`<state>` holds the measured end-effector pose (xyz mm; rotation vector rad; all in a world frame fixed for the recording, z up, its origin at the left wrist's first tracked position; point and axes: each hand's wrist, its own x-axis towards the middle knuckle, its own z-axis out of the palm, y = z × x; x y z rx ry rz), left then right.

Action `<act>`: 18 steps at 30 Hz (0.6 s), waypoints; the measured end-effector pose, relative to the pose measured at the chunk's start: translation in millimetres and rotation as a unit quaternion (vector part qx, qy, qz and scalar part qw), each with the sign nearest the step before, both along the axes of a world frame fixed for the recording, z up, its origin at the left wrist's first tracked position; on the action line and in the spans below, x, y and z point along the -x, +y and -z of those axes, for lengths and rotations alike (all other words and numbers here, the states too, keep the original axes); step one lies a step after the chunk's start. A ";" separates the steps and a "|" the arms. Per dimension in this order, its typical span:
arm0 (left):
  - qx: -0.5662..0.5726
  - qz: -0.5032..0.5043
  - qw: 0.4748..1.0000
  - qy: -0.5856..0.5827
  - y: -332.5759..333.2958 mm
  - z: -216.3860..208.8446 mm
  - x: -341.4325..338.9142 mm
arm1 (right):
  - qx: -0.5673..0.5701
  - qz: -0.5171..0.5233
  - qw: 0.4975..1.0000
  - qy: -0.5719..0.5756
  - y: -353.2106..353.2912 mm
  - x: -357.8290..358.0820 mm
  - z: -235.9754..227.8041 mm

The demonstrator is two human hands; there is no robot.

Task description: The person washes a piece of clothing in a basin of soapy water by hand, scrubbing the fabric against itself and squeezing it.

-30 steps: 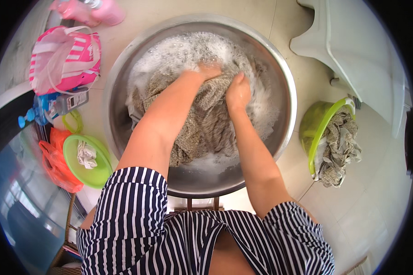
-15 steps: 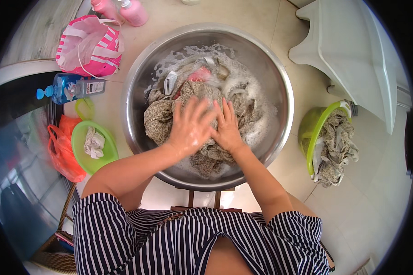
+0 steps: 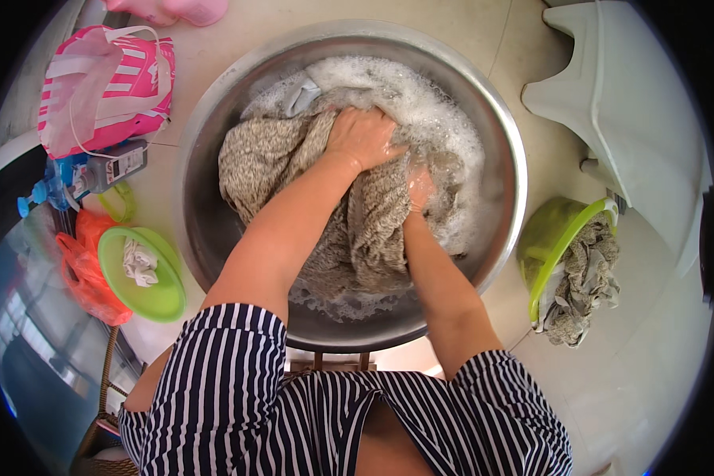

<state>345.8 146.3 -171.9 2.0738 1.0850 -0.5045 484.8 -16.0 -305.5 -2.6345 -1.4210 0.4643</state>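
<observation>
A wide steel basin (image 3: 201, 262) holds a soaked, speckled grey-brown cloth (image 3: 266, 155) in foamy water. My left hand (image 3: 365, 136) is pressed onto the bunched cloth near its far side, fingers bent down and closed into the fabric. Just right of it, my right hand (image 3: 420, 184) is sunk between the cloth and the suds, and its fingers are mostly hidden. Thick white suds (image 3: 444, 103) lie along the basin's far and right sides. A pale grey piece of fabric (image 3: 301, 95) pokes out of the foam at the far left.
At right, a green bucket (image 3: 543, 238) lies tipped, similar cloth (image 3: 583, 278) spilling out. Left are a green bowl (image 3: 166, 297) with white cloth, a red plastic bag (image 3: 87, 262), a bottle (image 3: 119, 166) and a pink bag (image 3: 147, 87). A grey-white plastic piece (image 3: 595, 95) stands far right.
My hands were on top of the heap, fingers spread; now they are farther forward and dug into it. The cloth has been turned and spread leftward, and red fabric no longer shows. The view has shifted.
</observation>
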 end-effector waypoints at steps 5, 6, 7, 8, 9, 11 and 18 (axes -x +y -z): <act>0.102 -0.052 0.993 -0.040 -0.9 59.6 -22.7 | -0.037 0.172 0.975 0.139 31.6 12.5 -27.1; 0.055 -0.088 0.993 -0.065 -7.6 58.4 -29.4 | -0.038 0.231 0.934 0.269 33.8 2.0 -39.7; 0.027 -0.111 0.991 -0.065 -16.0 48.3 -15.4 | 0.083 0.378 0.789 0.477 44.1 12.0 -89.8; -0.015 -0.112 0.990 -0.090 -12.6 16.9 -31.6 | 0.102 0.337 0.736 0.578 37.2 -28.3 -98.6; -0.035 -0.091 0.991 -0.096 -26.3 -25.6 -36.9 | 0.036 0.372 0.715 0.591 32.8 -44.8 -120.4; -0.180 -0.078 0.956 -0.217 -84.8 -56.0 -19.2 | -0.077 0.344 0.673 0.651 21.2 -29.5 -173.4; -0.365 -0.314 0.864 -0.148 -186.4 -73.9 68.3 | -0.093 -0.248 0.961 0.084 -86.8 70.0 -170.0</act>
